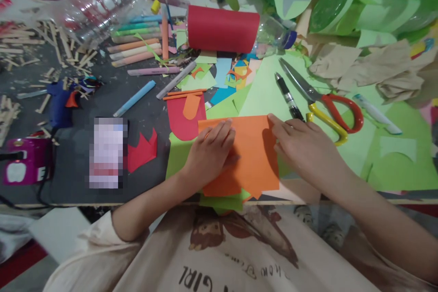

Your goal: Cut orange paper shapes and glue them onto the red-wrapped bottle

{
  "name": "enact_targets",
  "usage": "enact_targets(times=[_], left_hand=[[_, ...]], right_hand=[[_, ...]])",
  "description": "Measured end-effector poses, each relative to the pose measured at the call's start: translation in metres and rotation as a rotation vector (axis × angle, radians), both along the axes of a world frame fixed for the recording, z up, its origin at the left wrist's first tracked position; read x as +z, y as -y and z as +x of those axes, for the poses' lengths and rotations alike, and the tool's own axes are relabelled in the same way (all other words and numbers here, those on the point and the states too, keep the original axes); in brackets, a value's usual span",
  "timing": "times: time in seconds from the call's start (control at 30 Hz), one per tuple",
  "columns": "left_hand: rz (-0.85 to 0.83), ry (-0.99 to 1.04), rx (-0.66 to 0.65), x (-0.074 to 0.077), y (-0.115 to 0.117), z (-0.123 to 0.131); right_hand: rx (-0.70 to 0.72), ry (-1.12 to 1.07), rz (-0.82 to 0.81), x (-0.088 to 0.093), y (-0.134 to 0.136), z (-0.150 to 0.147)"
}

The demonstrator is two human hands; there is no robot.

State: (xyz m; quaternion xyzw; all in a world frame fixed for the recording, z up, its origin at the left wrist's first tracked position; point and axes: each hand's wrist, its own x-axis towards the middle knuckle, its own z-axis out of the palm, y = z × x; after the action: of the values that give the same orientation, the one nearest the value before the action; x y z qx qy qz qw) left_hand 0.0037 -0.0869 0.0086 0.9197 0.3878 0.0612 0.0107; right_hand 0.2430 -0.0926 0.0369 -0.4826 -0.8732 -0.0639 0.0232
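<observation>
Orange paper sheet (251,146) flat near the table (75,178) front edge, atop green paper (178,155). Left hand (212,150) spread palm-down on it, grip released. Right hand (304,150) pinning its right edge with fingertips, grasping nothing. Lower edge already cut ragged; scissors (321,100) and marker (289,98) lying idle just beyond.

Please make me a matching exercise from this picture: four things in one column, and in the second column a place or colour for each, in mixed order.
1 orange paper
2 scissors
3 red roll
4 glue gun

a blue, far left
b touched by the left hand and the right hand
c red and yellow handles
d at the back, lying on its side

Pairs: 1-b, 2-c, 3-d, 4-a
</observation>
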Motion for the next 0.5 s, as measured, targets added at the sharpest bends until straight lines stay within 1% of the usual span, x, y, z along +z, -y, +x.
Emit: enact_targets(times=[0.17,0.27,0.37,0.5], left_hand=[[-0.081,-0.032,0.083,0.007,0.001,-0.011],[-0.051,-0.038,0.122,0.007,0.005,-0.022],[-0.001,-0.054,0.155,0.005,0.009,-0.034],[-0.012,-0.07,0.19,0.004,0.012,-0.042]], right_hand=[[-0.014,0.03,0.006,-0.001,0.002,-0.004],[0.011,0.033,0.027,-0.001,0.002,-0.004],[0.008,0.038,0.011,-0.002,0.002,-0.002],[-0.021,0.065,-0.015,-0.001,0.002,-0.002]])
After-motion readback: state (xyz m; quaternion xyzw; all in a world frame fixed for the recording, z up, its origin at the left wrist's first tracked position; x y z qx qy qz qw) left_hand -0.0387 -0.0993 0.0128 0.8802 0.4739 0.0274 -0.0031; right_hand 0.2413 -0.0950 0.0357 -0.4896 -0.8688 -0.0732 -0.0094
